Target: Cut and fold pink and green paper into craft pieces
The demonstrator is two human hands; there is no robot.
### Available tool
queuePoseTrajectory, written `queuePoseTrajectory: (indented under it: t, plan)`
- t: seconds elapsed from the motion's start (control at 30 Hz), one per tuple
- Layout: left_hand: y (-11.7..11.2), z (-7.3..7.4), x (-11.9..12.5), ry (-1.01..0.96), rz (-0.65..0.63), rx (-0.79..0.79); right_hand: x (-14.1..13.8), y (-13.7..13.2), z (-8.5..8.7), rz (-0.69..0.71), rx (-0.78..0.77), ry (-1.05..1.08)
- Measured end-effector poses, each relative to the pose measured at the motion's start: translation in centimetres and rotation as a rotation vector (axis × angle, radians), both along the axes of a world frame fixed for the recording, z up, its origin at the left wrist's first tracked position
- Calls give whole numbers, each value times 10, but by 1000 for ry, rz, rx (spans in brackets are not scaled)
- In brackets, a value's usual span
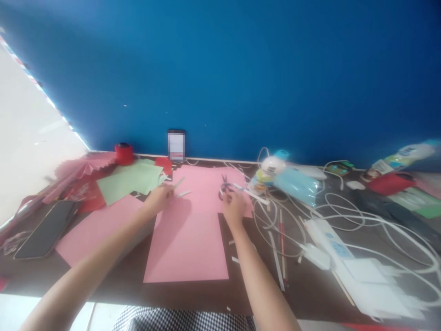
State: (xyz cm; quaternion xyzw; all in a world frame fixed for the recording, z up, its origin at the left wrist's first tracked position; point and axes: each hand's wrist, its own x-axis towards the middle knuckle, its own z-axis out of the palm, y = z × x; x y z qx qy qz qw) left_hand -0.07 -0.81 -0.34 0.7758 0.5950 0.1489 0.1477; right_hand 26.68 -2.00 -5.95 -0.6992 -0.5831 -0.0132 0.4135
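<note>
Over the far part of a pink paper sheet (pixel 188 243), my left hand (pixel 162 198) is closed, pinching a narrow pale paper strip (pixel 179 182) that points up and right. A second small white strip (pixel 183 194) lies on the pink paper beside these fingers. My right hand (pixel 234 208) is closed at the handles of a pair of scissors (pixel 225 185), whose blades point away from me and look slightly parted. Blur hides how the fingers sit in the loops. More pink paper (pixel 237 177) lies beneath the scissors.
Left are green paper (pixel 132 181), another pink sheet (pixel 103 225), a dark phone (pixel 46 229) and a red roll (pixel 124 154). A small screen (pixel 177 145) leans against the blue wall. Right are a tissue pack (pixel 298 184), pencils (pixel 283 243), tangled white cables and a power strip (pixel 330 241).
</note>
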Motion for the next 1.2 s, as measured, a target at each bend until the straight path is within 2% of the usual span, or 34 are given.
queuePoseTrajectory:
  t: [0.17, 0.33, 0.43, 0.73, 0.87, 0.97, 1.03, 1.1, 1.17, 1.2]
  plan:
    - [3, -3, 31, 302, -129, 97, 0, 0, -1, 3, -15, 18]
    - [9, -6, 42, 471, -197, 92, 0, 1, -2, -2, 5, 36]
    - [21, -7, 46, 483, -220, 113, -1, 0, -1, -2, -9, 49]
    - [76, -5, 70, 396, -363, 183, -3, -1, 2, -38, -56, 84]
    - [77, 0, 56, 352, -337, 221, -2, -1, 2, -25, -68, 92]
    - [66, 11, 33, 269, -233, 303, -2, 0, 2, -13, -49, 92]
    - [55, 18, 15, 245, -129, 217, -2, 0, 3, -15, -49, 99]
    - [41, 21, -2, 279, -43, 43, -3, 1, 4, -23, -59, 107]
    - [26, 20, -14, 300, -8, -61, -3, 0, 4, -31, -68, 101]
    - [19, 17, -18, 304, 24, -61, -3, 0, 5, -32, -68, 93]
